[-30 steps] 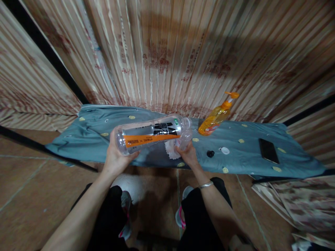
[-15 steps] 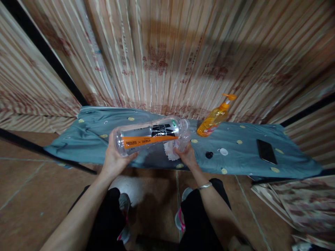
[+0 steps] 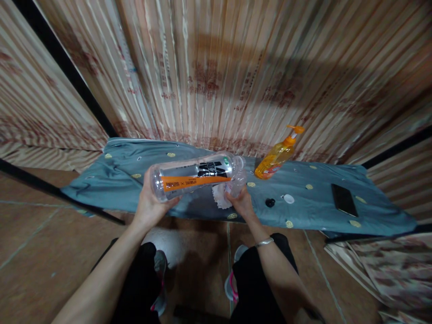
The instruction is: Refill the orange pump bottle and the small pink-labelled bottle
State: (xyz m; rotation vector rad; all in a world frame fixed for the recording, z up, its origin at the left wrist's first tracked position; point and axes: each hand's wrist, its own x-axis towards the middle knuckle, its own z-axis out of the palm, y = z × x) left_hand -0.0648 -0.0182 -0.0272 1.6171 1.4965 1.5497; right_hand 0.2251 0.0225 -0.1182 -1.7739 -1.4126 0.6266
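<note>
Two hands are closed: your left (image 3: 152, 201) grips the large bottle (image 3: 197, 175) near its base, your right (image 3: 240, 201) the small bottle (image 3: 236, 181) beside its neck.

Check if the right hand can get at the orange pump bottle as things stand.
Probably not while full: the right hand grips a small clear bottle by the large bottle's mouth. The way across the cloth to the pump bottle looks open, though.

Right hand's (image 3: 240, 201) fingertips hidden behind small bottle (image 3: 236, 182).
</note>
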